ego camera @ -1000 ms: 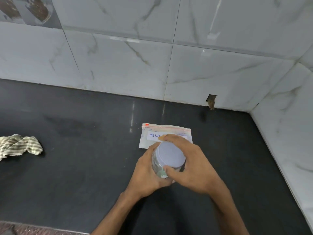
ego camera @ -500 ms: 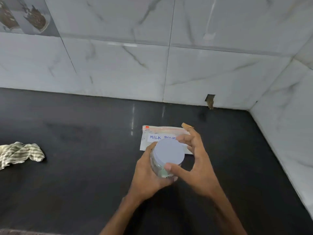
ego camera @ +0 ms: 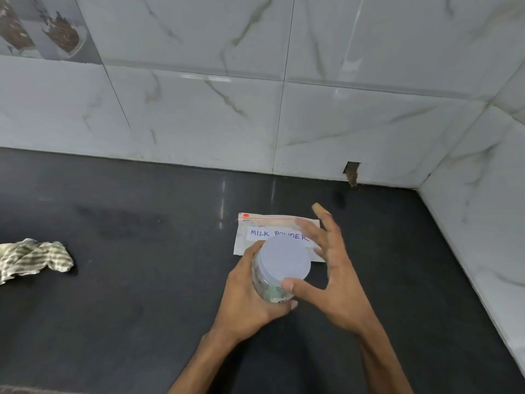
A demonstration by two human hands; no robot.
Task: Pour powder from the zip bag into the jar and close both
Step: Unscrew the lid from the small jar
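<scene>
Just below the middle of the frame we hold a clear jar (ego camera: 262, 282) in our left hand (ego camera: 250, 297). Its fingers (ego camera: 288, 305) are wrapped round the jar's body, with the thumb up along the far side. A pale lavender lid (ego camera: 285, 258) sits flat on top of the jar. We cannot make out what is inside through the wall.

Our right hand (ego camera: 338, 277) is to the right of the lid, released, with its fingers (ego camera: 326, 223) spread and straight and a little blurred. Only its thumb tip touches the lid's near rim.

The zip bag (ego camera: 272, 223) lies flat on the dark desk (ego camera: 142, 308) just behind the jar, partly hidden by the lid and the right hand. Its seal strip runs along the far edge. A white label (ego camera: 261, 233) on the bag reads MILK POWDER.

At the left edge of the frame, well apart from the hands, a crumpled striped cloth (ego camera: 31, 258) rests on the desk. A marbled tiled wall (ego camera: 199, 123) fills the upper half and turns a corner at the right. It has a small broken gap (ego camera: 352, 173) at its base.
</scene>
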